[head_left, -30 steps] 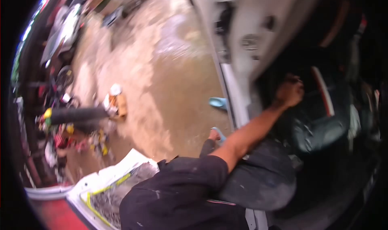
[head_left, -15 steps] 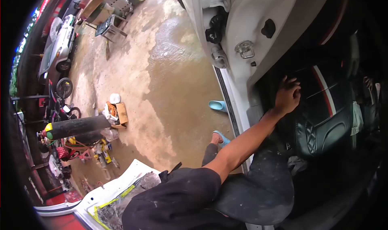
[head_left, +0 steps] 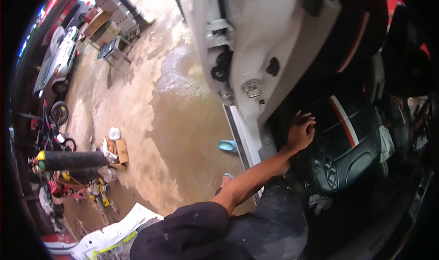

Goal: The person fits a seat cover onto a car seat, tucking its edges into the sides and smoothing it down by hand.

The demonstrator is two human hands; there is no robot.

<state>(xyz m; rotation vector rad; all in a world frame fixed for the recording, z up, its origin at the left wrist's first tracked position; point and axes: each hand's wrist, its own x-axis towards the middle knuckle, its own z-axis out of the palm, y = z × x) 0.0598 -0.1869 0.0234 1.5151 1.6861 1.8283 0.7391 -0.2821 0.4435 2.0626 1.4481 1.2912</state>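
My left hand [head_left: 300, 133] is raised inside the car's door opening, with its fingers loosely bent and apart. I see nothing held in it. It hangs nearest to a black car seat [head_left: 327, 168] with a red and white stripe; in this view I cannot tell whether they touch. Across the lower middle runs my bare left forearm, over my dark trouser leg [head_left: 274, 219]. To the left of the hand rises the white door pillar [head_left: 249, 59] with a metal latch striker [head_left: 251, 88]. My right hand does not show.
A pale blue slipper [head_left: 227, 145] lies on the wet concrete outside the sill [head_left: 242, 139]. An open door with yellow tape [head_left: 107, 251] stands lower left. Beyond are a black gas cylinder [head_left: 77, 160], a cardboard box [head_left: 121, 151], a stool [head_left: 113, 49] and a parked car [head_left: 59, 63].
The whole view has shifted, so the door pillar, seat and floor items sit further left and mostly lower. My left hand keeps nearly the same pose beside the seat.
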